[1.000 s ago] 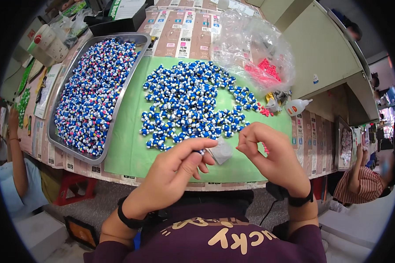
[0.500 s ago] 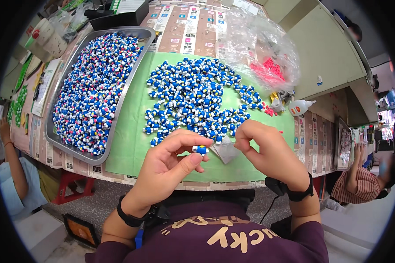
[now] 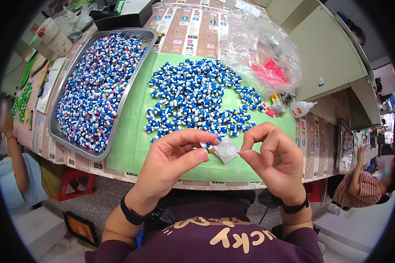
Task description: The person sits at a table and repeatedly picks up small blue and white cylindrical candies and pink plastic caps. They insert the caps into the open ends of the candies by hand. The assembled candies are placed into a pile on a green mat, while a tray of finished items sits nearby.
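My left hand [image 3: 169, 160] is closed in a pinch on a small blue-and-white figurine [image 3: 204, 145], mostly covered by the fingers. My right hand [image 3: 274, 155] pinches a tiny pink piece [image 3: 239, 153] between thumb and forefinger. Between the two hands, a small clear plastic dish [image 3: 226, 150] rests on the green mat [image 3: 180, 171]; its contents are too unclear to name. Just beyond my hands spreads a loose pile of similar blue-and-white figurines [image 3: 191, 94], some with yellow spots.
To the left stands a metal tray [image 3: 118, 111] heaped with figurines. Pink pieces [image 3: 271, 111] lie by the pile's right side, near a white squeeze bottle [image 3: 302, 108]. A clear plastic bag [image 3: 250, 35] holds more pink pieces. Other people sit at both sides.
My right hand has turned and lowered to beside the dish, and the pink piece now shows at its fingertips. My left hand has shifted slightly right, its fingers covering more of the figurine.
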{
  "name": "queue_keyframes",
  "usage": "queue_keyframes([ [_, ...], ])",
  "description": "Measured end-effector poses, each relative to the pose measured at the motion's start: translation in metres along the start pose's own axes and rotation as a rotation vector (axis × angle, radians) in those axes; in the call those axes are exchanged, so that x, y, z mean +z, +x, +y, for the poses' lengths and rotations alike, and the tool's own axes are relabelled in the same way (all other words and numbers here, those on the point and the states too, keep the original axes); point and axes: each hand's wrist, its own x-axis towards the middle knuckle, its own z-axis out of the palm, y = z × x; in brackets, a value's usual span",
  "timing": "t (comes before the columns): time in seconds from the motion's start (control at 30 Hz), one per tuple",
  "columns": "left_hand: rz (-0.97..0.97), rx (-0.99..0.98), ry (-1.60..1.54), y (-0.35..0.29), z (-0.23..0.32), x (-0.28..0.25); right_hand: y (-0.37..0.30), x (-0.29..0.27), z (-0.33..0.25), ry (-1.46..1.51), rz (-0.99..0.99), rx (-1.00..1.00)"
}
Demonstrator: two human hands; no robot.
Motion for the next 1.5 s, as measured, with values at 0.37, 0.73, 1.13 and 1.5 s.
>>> queue_keyframes([
  [0.37, 0.022, -0.165, -0.096, 0.001, 0.002, 0.0, 0.007, 0.008, -0.001, -0.084, -0.037, -0.164],
  [0.73, 0.019, -0.265, -0.248, 0.004, 0.002, -0.012, 0.018, 0.023, 0.009, -0.116, -0.045, -0.196],
  [1.13, 0.089, -0.004, 0.153, -0.003, -0.004, 0.006, 0.017, 0.028, 0.016, -0.16, -0.033, -0.191],
  [1.5, 0.093, 0.434, 0.892, -0.002, 0.001, 0.016, 0.008, 0.027, 0.015, -0.245, -0.009, -0.173],
])
